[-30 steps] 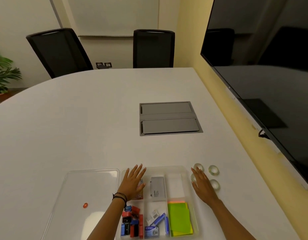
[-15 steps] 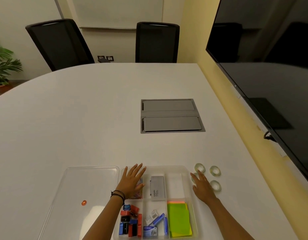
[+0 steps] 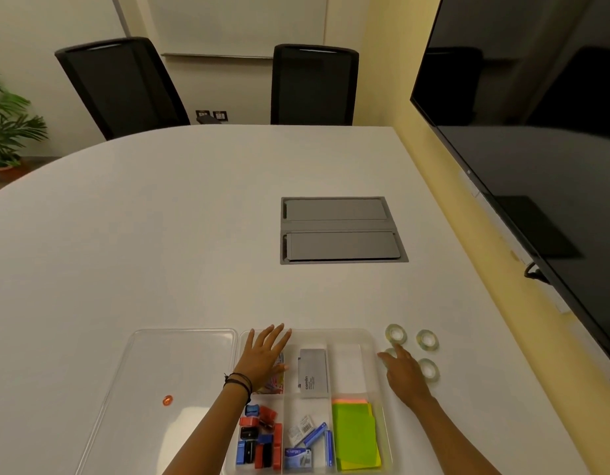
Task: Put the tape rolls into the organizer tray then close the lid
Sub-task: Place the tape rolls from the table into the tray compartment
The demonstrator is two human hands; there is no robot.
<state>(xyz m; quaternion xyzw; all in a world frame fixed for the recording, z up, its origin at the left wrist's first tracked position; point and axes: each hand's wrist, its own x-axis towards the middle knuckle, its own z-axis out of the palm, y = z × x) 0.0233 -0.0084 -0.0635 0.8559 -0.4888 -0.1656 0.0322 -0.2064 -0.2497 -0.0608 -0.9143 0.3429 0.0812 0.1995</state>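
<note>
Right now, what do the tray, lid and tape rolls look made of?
Organizer tray: clear, glossy plastic by the look; contents show through its walls.
Lid: same clear plastic; the white table shows through, with glare.
Tape rolls: translucent, shiny film, probably clear adhesive tape; core material unclear.

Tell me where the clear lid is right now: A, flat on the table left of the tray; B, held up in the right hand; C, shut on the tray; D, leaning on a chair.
A: the lid lies flat on the table, just left of the tray, with neither hand on it.
</note>
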